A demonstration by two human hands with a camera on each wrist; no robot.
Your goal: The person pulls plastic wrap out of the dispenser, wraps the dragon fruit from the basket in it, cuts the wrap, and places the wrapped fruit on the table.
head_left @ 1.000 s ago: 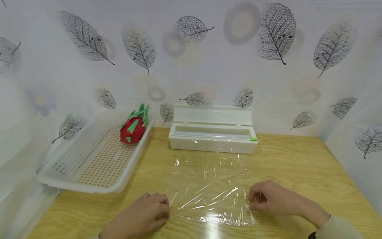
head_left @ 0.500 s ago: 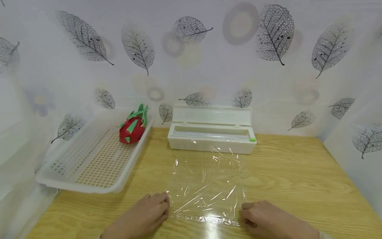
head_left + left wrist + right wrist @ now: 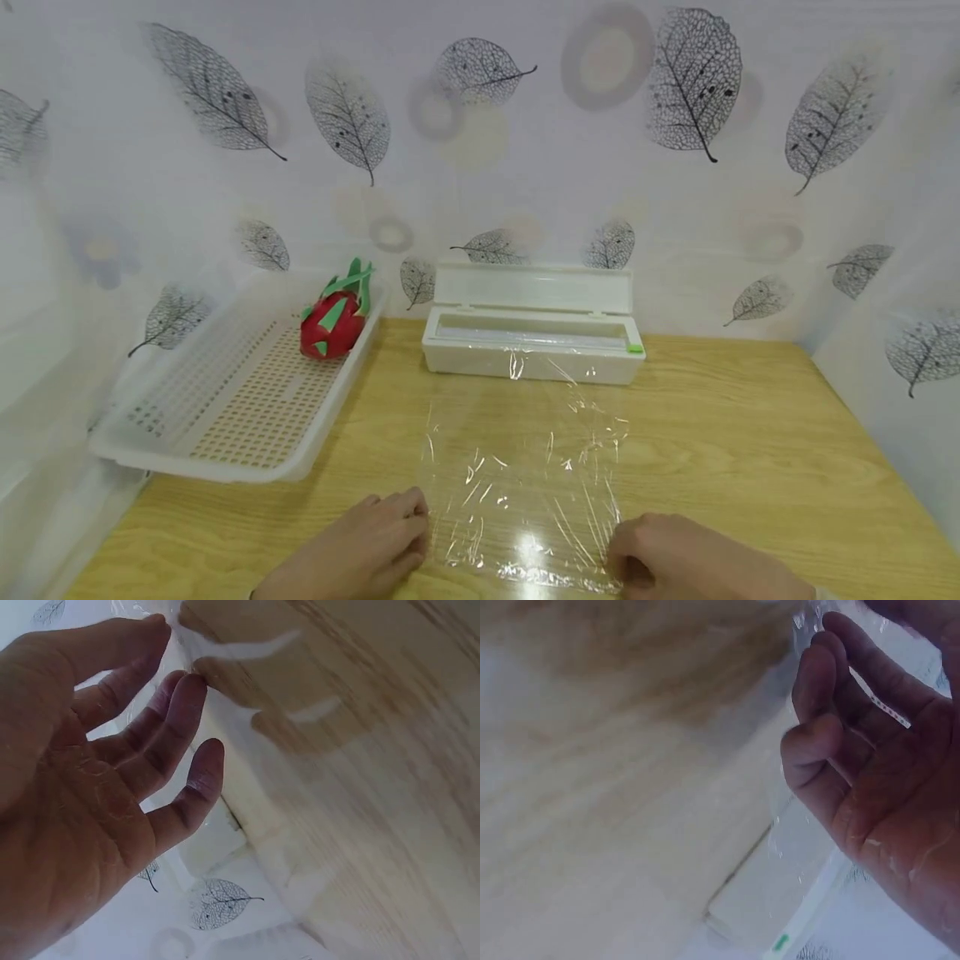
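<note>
A clear sheet of plastic wrap (image 3: 510,467) stretches over the wooden table from a white wrap dispenser box (image 3: 532,365) whose lid stands raised. At the sheet's near left corner, my left hand (image 3: 360,542) pinches the film between thumb and forefinger; the other fingers are loosely bent in the left wrist view. My right hand (image 3: 675,558) holds the near right corner with bent fingers. Film glints by its fingertips (image 3: 836,622) in the right wrist view, where the thumb's tip lies out of frame. Inside the box, the wrap roll (image 3: 532,337) shows through the opening.
Left of the box stands a white perforated plastic basket (image 3: 330,425) with a red dragon fruit (image 3: 330,329) with green scales at its far right side. A leaf-patterned sheet (image 3: 517,192) hangs behind the wooden table (image 3: 735,433). A small green cutter slide (image 3: 635,349) sits on the box's right end.
My right hand has moved inward and nearer me, from the film's right edge to its near corner. The film's near edge has shifted slightly toward me. My left hand stays nearly in place.
</note>
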